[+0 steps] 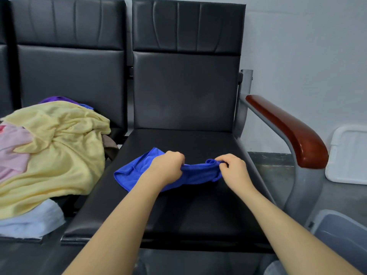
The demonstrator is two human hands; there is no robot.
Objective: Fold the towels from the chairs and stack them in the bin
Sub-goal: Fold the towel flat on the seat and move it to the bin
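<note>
A small blue towel (135, 169) lies crumpled on the black seat of the right-hand chair (198, 211). My left hand (167, 165) grips its upper edge near the middle, fingers curled round the cloth. My right hand (232, 166) pinches the towel's right end, which is bunched into a roll. On the chair to the left sits a heap of unfolded towels: a large yellow one (57, 151) on top, a pink one (12, 149), a pale blue one (29, 221) below and a purple one (59, 99) behind. A grey bin (341, 233) shows at the lower right.
A red-brown armrest (292, 133) on a grey metal frame borders the chair's right side. A white lid (349, 155) leans against the wall on the floor beyond it. The chair backs stand close behind the seats.
</note>
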